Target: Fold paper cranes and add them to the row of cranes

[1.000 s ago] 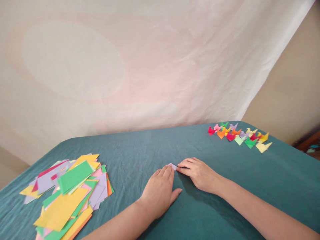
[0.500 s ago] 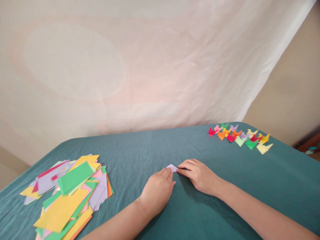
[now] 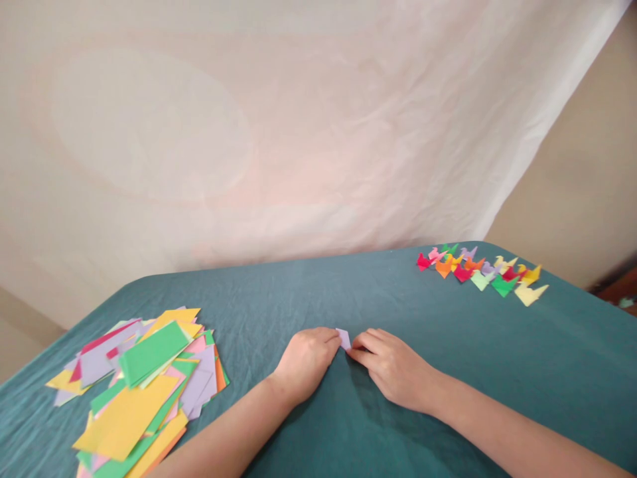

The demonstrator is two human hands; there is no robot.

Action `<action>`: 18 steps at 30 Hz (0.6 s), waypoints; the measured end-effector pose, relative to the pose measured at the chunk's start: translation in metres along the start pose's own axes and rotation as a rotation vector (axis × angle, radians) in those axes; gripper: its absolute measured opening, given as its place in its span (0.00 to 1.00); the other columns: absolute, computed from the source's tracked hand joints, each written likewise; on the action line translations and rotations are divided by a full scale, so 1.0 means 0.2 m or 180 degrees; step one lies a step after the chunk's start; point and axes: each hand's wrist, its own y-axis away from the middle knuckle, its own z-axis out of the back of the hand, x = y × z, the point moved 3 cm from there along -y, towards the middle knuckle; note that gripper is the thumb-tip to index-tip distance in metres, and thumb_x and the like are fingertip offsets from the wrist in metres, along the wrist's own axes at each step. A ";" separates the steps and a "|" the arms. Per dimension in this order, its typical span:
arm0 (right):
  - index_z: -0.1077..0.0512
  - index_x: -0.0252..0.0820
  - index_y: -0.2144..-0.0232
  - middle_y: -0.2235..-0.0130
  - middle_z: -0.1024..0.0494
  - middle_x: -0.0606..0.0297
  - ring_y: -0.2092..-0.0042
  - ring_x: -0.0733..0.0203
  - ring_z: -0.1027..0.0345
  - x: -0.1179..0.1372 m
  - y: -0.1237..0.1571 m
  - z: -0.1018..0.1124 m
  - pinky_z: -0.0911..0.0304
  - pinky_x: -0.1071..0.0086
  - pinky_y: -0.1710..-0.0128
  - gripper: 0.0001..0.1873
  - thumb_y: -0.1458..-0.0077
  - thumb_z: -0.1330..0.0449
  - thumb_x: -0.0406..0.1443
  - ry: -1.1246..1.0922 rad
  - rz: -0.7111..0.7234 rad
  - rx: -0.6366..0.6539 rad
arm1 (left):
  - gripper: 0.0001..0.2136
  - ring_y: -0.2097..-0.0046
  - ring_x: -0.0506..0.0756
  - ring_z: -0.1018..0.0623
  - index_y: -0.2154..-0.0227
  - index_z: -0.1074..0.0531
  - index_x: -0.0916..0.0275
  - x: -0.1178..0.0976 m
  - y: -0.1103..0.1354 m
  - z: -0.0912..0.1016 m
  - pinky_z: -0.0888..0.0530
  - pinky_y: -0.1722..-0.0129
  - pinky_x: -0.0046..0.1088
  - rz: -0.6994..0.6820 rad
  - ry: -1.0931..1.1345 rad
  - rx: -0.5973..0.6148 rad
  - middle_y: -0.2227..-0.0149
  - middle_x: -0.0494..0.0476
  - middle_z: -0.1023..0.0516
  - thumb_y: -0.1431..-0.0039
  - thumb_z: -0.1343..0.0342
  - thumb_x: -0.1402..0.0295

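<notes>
A small folded piece of lilac paper point(image 3: 343, 339) lies on the green cloth between my two hands. My left hand point(image 3: 309, 362) is closed at its left edge, with the fingertips on the paper and partly covering it. From the other side, my right hand point(image 3: 391, 364) pinches the lower right corner of the paper between thumb and forefinger. The underside of the paper and the exact folds are hidden or too small to make out.
To the left lies a loose heap of coloured paper sheets point(image 3: 130, 415). Several folded paper birds point(image 3: 504, 285) stand in rows at the back right of the cloth-covered table point(image 3: 279, 292). A pale sheet point(image 3: 318, 133) hangs behind it.
The lilac paper has been turned, showing a narrower shape. My left hand has drawn back to the left, and my right hand has come slightly nearer to me.
</notes>
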 end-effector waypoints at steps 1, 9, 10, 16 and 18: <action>0.29 0.37 0.59 0.63 0.31 0.58 0.61 0.59 0.40 0.01 0.00 0.00 0.40 0.64 0.61 0.15 0.42 0.53 0.27 0.0016 -0.0023 0.0020 | 0.09 0.60 0.54 0.25 0.63 0.29 0.63 0.00 0.00 0.00 0.28 0.58 0.30 -0.0023 0.0030 -0.0028 0.64 0.56 0.25 0.38 0.55 0.74; 0.30 0.37 0.57 0.62 0.31 0.57 0.60 0.58 0.40 0.01 0.00 -0.01 0.41 0.64 0.60 0.14 0.40 0.53 0.30 0.0083 -0.0050 0.0069 | 0.11 0.58 0.53 0.25 0.59 0.29 0.61 0.01 0.01 0.01 0.29 0.57 0.29 0.0278 0.0494 -0.0157 0.61 0.55 0.25 0.39 0.56 0.74; 0.31 0.38 0.56 0.62 0.31 0.58 0.60 0.58 0.39 0.00 0.00 -0.02 0.41 0.64 0.60 0.14 0.40 0.53 0.30 0.0087 -0.0034 0.0051 | 0.12 0.58 0.53 0.26 0.58 0.30 0.60 0.01 0.01 0.01 0.29 0.57 0.28 0.0365 0.0625 -0.0211 0.60 0.55 0.25 0.39 0.56 0.74; 0.31 0.38 0.54 0.58 0.30 0.56 0.58 0.58 0.39 -0.01 0.01 -0.03 0.40 0.64 0.59 0.14 0.40 0.52 0.30 0.0101 0.0018 -0.0084 | 0.10 0.60 0.53 0.26 0.59 0.27 0.59 0.08 -0.03 -0.04 0.30 0.56 0.30 0.1007 0.1400 -0.0550 0.63 0.52 0.24 0.42 0.50 0.70; 0.31 0.38 0.53 0.56 0.30 0.55 0.57 0.57 0.39 -0.01 0.01 -0.03 0.39 0.63 0.59 0.15 0.40 0.52 0.30 0.0081 0.0052 -0.0077 | 0.10 0.61 0.52 0.25 0.60 0.27 0.58 0.10 -0.05 -0.06 0.30 0.57 0.29 0.1148 0.1586 -0.0555 0.65 0.52 0.23 0.42 0.48 0.69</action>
